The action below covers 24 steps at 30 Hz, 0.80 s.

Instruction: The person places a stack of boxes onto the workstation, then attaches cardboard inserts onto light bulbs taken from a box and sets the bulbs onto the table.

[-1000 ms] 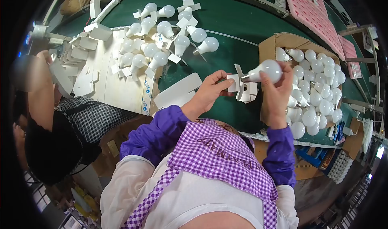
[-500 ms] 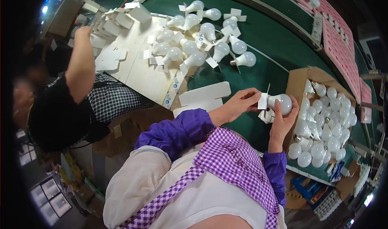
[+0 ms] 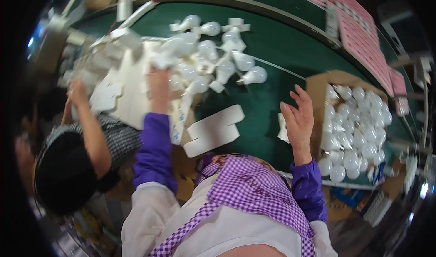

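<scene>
My left hand, blurred by motion, reaches over the pile at the left. It is closed on a light bulb with a white card collar around its base; the fingertips are mostly hidden. Under and beside it lie several white bulbs in card collars, partly on a pale board and partly on the green table. My right hand is open, fingers apart, holding nothing. Just left of it, small white card pieces lie on the table.
A cardboard box full of bare bulbs stands at the right. An unfolded white carton lies in front of me. At the left, a co-worker's hand is by several white boxes. Pink trays line the far side.
My left hand has carried the collared bulb leftward to the pile. My right hand has let go of the bulb and opened. The view has shifted, and the co-worker's arm has moved lower.
</scene>
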### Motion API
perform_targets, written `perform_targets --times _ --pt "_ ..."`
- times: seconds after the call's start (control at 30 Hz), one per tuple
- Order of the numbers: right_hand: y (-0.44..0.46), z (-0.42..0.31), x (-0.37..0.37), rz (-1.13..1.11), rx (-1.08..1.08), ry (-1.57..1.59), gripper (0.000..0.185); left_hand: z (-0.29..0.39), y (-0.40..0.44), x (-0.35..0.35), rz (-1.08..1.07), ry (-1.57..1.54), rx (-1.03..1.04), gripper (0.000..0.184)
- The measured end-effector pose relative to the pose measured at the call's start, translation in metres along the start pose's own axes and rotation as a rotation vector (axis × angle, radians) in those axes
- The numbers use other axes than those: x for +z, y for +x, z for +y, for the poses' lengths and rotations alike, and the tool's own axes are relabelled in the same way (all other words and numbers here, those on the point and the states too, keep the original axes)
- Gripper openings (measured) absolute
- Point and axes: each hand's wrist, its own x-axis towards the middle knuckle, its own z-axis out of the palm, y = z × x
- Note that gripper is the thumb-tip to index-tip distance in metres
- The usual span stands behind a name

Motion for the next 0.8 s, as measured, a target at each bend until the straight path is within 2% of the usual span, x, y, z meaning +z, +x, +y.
perform_targets --times 0.03,0.07,0.1,0.13,0.2,0.27,0.37,0.47,0.53,0.6,0.67,0.73,0.77,0.8 --pt "0.004 0.001 -0.016 0.029 -0.008 -0.061 0.046 -0.018 0.04 -0.044 -0.008 -0.04 0.106 0.026" --pt "0.006 0.002 -0.031 0.052 -0.015 -0.121 0.042 0.0 0.059 -0.055 0.096 0.016 0.107 0.025" --pt "0.01 -0.003 -0.046 0.125 0.016 -0.205 0.03 -0.006 0.082 -0.078 0.191 0.16 0.103 0.028" --pt "0.017 -0.001 -0.062 0.163 0.015 -0.273 0.029 -0.038 0.115 -0.116 0.257 0.034 0.109 0.028" --pt "0.032 0.007 -0.098 0.22 0.019 -0.393 0.027 -0.08 0.15 -0.172 0.315 -0.007 0.121 0.026" --pt "0.054 0.014 -0.131 0.218 0.124 -0.625 0.03 -0.104 0.167 -0.207 0.377 0.132 0.009 0.022" --pt "0.09 0.077 -0.19 0.121 0.072 -0.969 0.039 -0.158 0.202 -0.278 0.249 0.508 -0.225 0.026" --pt "0.11 0.109 -0.216 0.005 0.05 -1.138 0.046 -0.143 0.209 -0.274 0.355 1.025 -0.186 0.027" --pt "0.123 0.134 -0.23 -0.042 0.03 -1.231 0.052 -0.107 0.209 -0.266 0.427 1.375 -0.146 0.027" --pt "0.137 0.151 -0.239 -0.113 0.157 -1.264 0.057 -0.052 0.189 -0.227 0.617 1.651 0.22 0.028" --pt "0.143 0.164 -0.238 -0.171 0.243 -1.318 0.06 -0.005 0.152 -0.129 0.666 1.321 0.57 0.026" --pt "0.144 0.168 -0.234 -0.223 0.297 -1.411 0.061 0.019 0.093 -0.025 0.278 0.681 0.412 0.025" --pt "0.144 0.185 -0.239 -0.171 0.222 -1.436 0.056 0.038 0.033 0.045 0.088 0.499 0.043 0.023" --pt "0.141 0.181 -0.236 -0.178 0.289 -1.473 0.054 0.016 -0.015 0.08 -0.255 0.668 0.275 0.027"
